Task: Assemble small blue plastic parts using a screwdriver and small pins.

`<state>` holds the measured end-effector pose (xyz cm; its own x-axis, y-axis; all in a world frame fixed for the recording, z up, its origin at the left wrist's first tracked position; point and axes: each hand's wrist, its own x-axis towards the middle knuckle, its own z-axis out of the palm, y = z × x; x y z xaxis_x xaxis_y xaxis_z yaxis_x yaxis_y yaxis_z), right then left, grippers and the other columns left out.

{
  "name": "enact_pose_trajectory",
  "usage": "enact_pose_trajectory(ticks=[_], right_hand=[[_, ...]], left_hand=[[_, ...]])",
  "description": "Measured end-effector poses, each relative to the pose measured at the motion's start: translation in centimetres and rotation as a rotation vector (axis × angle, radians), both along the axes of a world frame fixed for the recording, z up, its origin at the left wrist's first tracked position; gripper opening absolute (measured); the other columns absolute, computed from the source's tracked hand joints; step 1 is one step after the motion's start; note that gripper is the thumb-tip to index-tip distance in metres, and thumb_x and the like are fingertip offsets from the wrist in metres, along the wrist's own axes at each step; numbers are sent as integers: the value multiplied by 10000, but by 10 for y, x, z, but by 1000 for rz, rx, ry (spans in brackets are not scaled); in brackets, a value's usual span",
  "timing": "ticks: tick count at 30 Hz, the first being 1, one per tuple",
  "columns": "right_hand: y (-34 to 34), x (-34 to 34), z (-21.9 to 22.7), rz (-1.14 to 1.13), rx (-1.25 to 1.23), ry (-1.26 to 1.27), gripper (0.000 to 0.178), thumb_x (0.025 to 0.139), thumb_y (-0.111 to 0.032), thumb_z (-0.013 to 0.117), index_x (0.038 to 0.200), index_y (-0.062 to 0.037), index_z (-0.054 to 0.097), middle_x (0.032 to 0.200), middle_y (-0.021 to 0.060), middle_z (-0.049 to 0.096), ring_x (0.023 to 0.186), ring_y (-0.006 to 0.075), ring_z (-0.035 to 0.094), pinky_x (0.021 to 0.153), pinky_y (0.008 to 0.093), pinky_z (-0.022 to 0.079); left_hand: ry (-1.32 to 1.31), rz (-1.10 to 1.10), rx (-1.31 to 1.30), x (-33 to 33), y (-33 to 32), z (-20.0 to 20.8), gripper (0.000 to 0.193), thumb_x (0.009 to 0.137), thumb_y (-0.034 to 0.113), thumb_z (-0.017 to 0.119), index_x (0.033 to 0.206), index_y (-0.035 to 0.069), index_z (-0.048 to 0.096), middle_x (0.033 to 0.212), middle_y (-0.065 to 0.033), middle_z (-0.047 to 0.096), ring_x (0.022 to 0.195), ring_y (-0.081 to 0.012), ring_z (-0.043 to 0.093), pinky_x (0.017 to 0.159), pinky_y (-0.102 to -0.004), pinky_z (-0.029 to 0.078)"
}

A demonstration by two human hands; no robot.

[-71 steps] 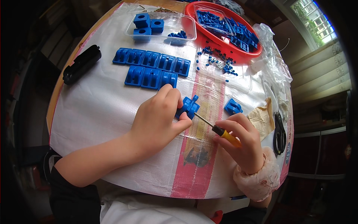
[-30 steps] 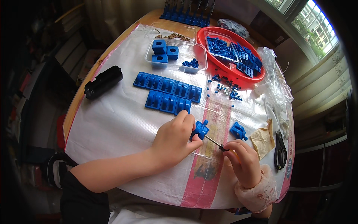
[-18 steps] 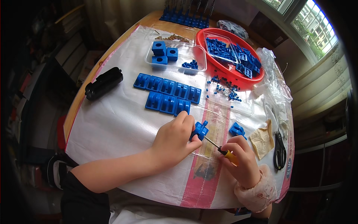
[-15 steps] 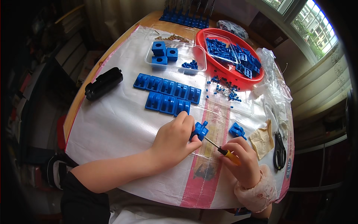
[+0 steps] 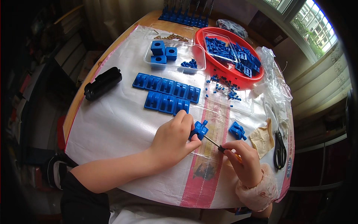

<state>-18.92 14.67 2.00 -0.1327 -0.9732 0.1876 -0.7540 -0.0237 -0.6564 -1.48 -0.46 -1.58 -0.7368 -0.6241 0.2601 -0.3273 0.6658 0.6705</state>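
Between the thumb and fingers of my left hand (image 5: 175,136) is a blue plastic part (image 5: 199,130) with a knob sticking up. My right hand (image 5: 244,160) grips the handle of a screwdriver (image 5: 212,140), and its metal shaft runs up to the near right side of that part. Whether the tip sits in a screw is too small to tell. A similar blue assembly (image 5: 237,130) lies on the sheet beyond my right hand. Past my left fingers, blue plastic bases (image 5: 166,87) are set out in two rows, the nearest one partly hidden by my fingertips.
Farther back are a clear tray (image 5: 174,67) with blue blocks, brass-coloured screws (image 5: 172,37), and a red basin (image 5: 238,76) full of blue parts. Small nuts and blue bits (image 5: 225,88) lie in a clear lid. Black scissors (image 5: 279,150) lie right, a black case (image 5: 103,83) left.
My right hand has turned around the screwdriver handle, which now shows less of its yellow. My left hand and the blue part stay nearly in place.
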Motion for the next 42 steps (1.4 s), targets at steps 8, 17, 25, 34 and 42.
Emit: enact_pose_trajectory(ticks=[8, 17, 25, 34, 42], right_hand=[[-4, 4, 2, 16, 8, -29, 253, 784, 25, 721, 1014, -4, 620, 973, 123, 607, 836, 292, 630, 741, 342, 507], [-2, -3, 0, 35, 9, -21, 276, 770, 35, 728, 1021, -1, 618, 962, 123, 617, 850, 287, 646, 728, 334, 511], [-4, -11, -6, 43, -71, 82, 219, 829, 34, 661, 1042, 5, 615, 942, 138, 641, 829, 301, 654, 712, 342, 515], [-5, -10, -4, 78, -27, 85, 242, 834, 69, 609, 1068, 9, 604, 965, 159, 622, 887, 336, 619, 760, 378, 497], [-5, -14, -1, 93, -34, 100, 247, 829, 66, 607, 1068, 7, 601, 958, 146, 614, 857, 321, 617, 751, 368, 498]], left_hand=[[1, 8, 19, -1, 0, 2, 239, 781, 128, 695, 904, 10, 526, 866, -128, 550, 749, -267, 614, 679, -370, 507], [-13, -11, -23, -1, 0, -1, 257, 785, 126, 685, 963, 14, 537, 864, -122, 563, 749, -248, 617, 682, -362, 511], [3, -32, -27, 0, 0, -1, 263, 777, 142, 681, 934, 10, 517, 878, -145, 552, 770, -301, 615, 679, -381, 512], [6, -13, -11, -1, 0, -2, 250, 785, 115, 682, 947, 1, 530, 877, -127, 563, 755, -253, 619, 687, -358, 514], [7, -16, -25, -1, 1, -2, 252, 790, 116, 686, 948, -2, 529, 878, -128, 559, 759, -244, 614, 685, -353, 512]])
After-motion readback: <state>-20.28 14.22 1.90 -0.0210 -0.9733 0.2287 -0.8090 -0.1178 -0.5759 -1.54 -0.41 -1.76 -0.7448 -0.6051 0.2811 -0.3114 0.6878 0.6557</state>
